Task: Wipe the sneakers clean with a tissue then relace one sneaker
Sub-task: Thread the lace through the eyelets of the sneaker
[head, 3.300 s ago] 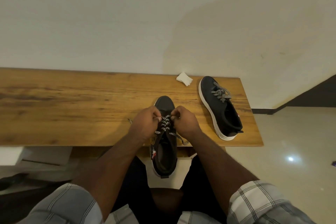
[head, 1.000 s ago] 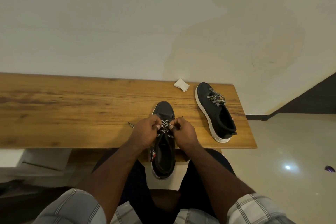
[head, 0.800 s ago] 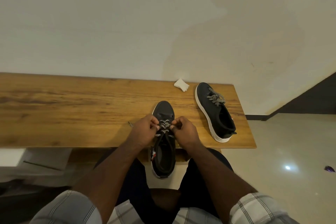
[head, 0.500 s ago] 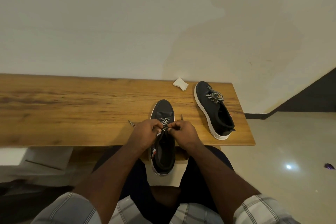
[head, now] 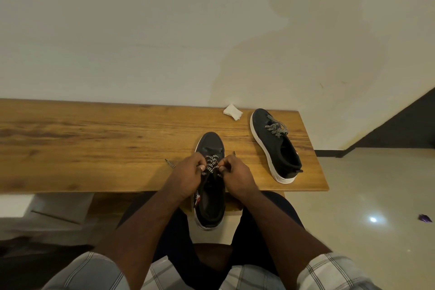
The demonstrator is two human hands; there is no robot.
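A black sneaker [head: 211,146] with a white sole lies toe-away on the wooden bench [head: 94,143], its heel hanging over the near edge. My left hand [head: 188,174] and my right hand [head: 235,174] each pinch its black-and-white lace [head: 211,163] over the eyelets. One lace tip [head: 170,163] lies on the wood to the left, another tip [head: 233,153] pokes up to the right. The second black sneaker [head: 275,146] rests laced at the bench's right end. A crumpled white tissue [head: 232,112] sits by the wall.
The bench runs against a cream wall [head: 164,30]. Its right end stops just past the second sneaker, above a glossy tiled floor [head: 376,207]. A small purple scrap [head: 424,218] lies on the floor. My knees are under the near edge.
Both hands stayed on the lace and slid slightly toward the heel, pulling the crossings tighter. A lace tip now shows to the right of the sneaker. The view shifted a little.
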